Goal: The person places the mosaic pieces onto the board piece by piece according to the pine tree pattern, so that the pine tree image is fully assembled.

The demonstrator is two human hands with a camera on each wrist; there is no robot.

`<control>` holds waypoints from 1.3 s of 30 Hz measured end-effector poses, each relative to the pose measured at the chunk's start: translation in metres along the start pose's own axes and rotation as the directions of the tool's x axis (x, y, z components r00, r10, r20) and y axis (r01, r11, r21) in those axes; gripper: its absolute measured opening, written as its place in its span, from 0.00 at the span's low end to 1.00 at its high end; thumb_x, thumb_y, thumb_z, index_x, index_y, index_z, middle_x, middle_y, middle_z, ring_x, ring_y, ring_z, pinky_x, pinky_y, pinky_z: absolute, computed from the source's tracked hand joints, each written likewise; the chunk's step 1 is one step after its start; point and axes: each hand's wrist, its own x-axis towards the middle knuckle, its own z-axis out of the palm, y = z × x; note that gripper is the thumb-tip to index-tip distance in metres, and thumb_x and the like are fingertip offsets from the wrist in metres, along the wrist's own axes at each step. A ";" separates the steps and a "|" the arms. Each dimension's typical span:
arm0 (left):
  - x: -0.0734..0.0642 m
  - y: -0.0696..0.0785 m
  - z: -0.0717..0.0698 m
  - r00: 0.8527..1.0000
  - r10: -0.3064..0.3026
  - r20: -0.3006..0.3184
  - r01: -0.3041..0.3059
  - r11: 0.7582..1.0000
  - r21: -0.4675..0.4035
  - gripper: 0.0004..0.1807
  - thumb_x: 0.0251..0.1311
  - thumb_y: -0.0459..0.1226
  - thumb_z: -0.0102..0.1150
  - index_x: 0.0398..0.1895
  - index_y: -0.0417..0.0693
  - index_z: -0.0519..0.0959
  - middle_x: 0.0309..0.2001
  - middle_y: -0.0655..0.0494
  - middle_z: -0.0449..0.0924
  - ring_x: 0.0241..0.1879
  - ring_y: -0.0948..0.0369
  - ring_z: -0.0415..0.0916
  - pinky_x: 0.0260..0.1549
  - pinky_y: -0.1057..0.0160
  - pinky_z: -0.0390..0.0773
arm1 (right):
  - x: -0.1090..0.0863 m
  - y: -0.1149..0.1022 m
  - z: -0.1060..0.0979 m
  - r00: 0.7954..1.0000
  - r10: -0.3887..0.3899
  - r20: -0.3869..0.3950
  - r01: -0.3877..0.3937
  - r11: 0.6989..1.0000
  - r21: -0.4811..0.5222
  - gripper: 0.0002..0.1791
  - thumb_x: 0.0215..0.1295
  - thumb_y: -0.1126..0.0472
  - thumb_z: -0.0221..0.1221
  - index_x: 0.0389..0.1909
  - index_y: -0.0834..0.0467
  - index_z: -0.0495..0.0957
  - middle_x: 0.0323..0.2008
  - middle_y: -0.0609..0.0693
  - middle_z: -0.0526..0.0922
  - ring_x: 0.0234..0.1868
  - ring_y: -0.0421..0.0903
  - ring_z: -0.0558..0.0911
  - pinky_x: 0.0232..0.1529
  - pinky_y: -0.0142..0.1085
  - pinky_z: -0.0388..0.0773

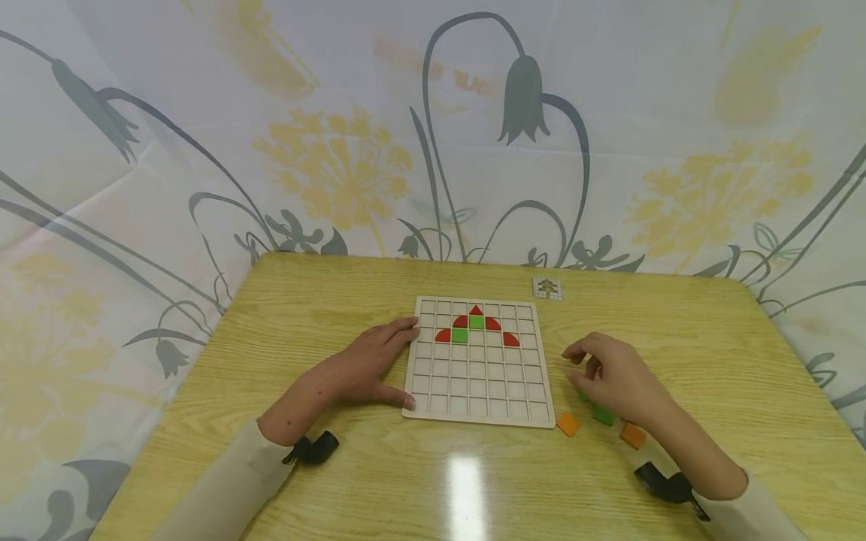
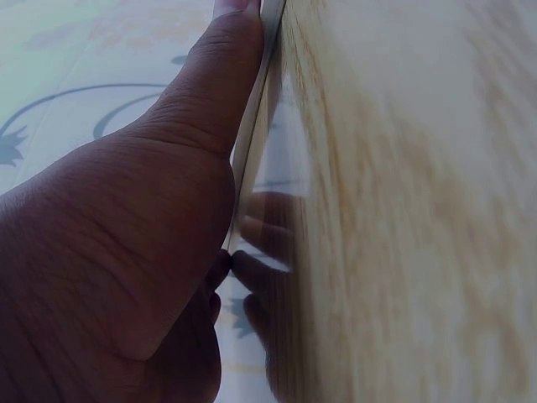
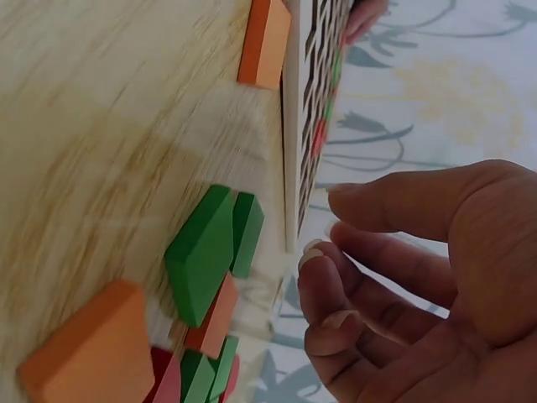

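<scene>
wood-grain tabletop (image 1: 379,488) below, my spread left hand (image 1: 361,364) should brace the grid board (image 1: 476,389); my right hand (image 1: 614,373), empty, thumb and index apart, best pinches green tiles (image 3: 200,260) by their edges.

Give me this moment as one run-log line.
left hand: touching grid board, left edge | right hand: near loose tiles, holding nothing visible | on board: red pieces, green squares
</scene>
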 end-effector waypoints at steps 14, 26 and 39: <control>0.000 0.000 0.001 1.000 0.008 -0.008 -0.008 1.000 0.006 0.66 0.54 0.71 0.70 0.86 0.45 0.52 0.87 0.50 0.43 0.84 0.49 0.46 0.80 0.43 0.54 | -0.014 0.014 -0.004 0.995 0.004 0.096 0.001 0.999 -0.048 0.13 0.59 0.66 0.76 0.45 0.58 0.88 0.40 0.45 0.85 0.27 0.34 0.69 0.29 0.32 0.72; 0.001 0.001 0.000 0.999 0.033 -0.026 -0.033 0.999 -0.006 0.66 0.54 0.67 0.74 0.85 0.41 0.55 0.86 0.45 0.46 0.82 0.44 0.51 0.79 0.41 0.55 | -0.017 0.015 -0.002 0.993 0.022 0.117 -0.015 0.998 -0.059 0.11 0.60 0.61 0.77 0.42 0.56 0.87 0.37 0.43 0.82 0.28 0.35 0.70 0.29 0.33 0.73; 0.001 0.000 0.001 1.000 0.016 -0.007 -0.016 1.000 0.013 0.66 0.54 0.69 0.72 0.86 0.44 0.52 0.86 0.48 0.44 0.83 0.47 0.48 0.79 0.43 0.54 | -0.012 0.016 0.001 0.992 0.019 0.128 -0.009 0.997 -0.080 0.11 0.63 0.61 0.76 0.44 0.57 0.87 0.35 0.40 0.82 0.35 0.37 0.78 0.35 0.35 0.79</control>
